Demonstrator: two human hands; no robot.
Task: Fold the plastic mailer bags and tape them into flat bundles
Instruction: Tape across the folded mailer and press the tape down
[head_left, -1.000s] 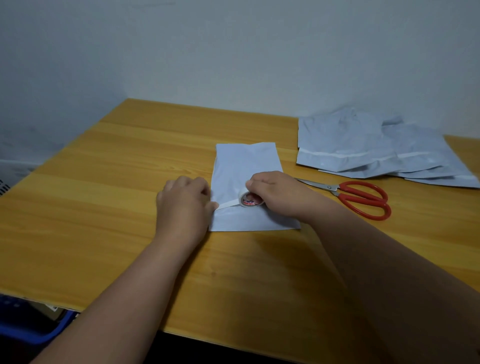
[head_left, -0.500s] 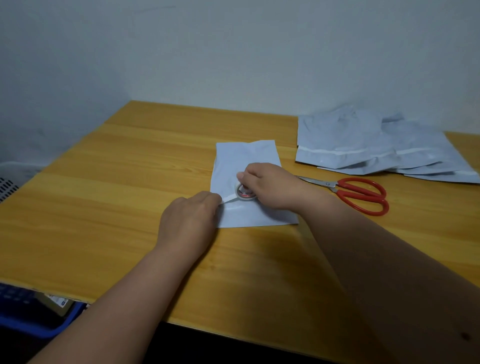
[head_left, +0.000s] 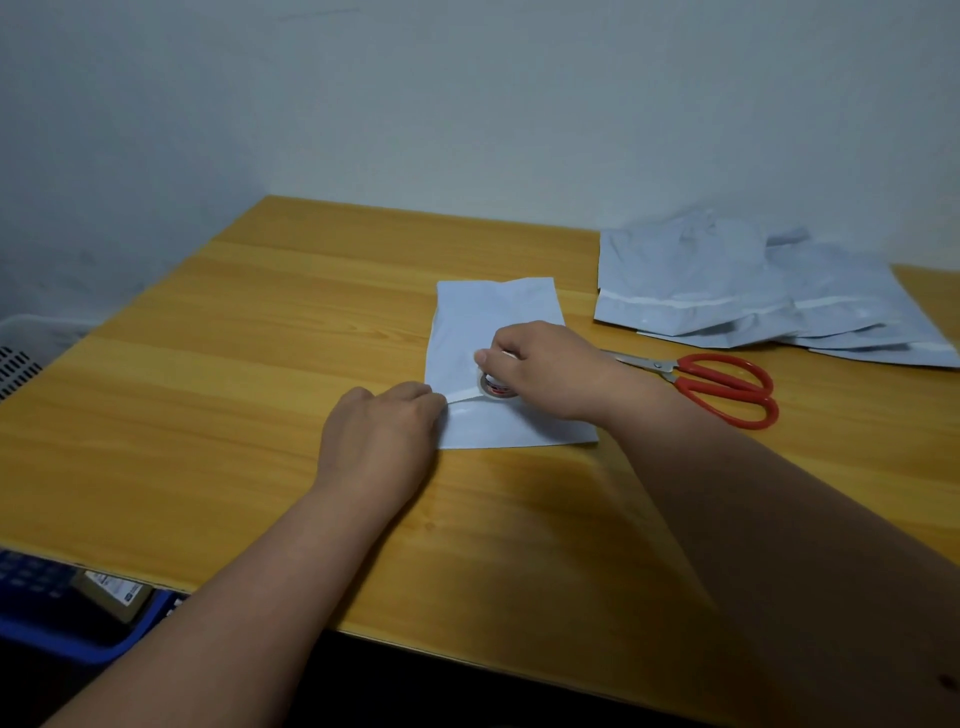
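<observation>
The folded mailer bag lies beside the scissors — your right hand grips the half-hidden tape roll on it, your left hand pinches the tape's end at its edge.

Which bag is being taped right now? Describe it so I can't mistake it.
On the wooden table, find the folded bag lying alone mid-table, left of the scissors. Unlike the loose pile of bags by the wall, both hands rest on it.
</observation>
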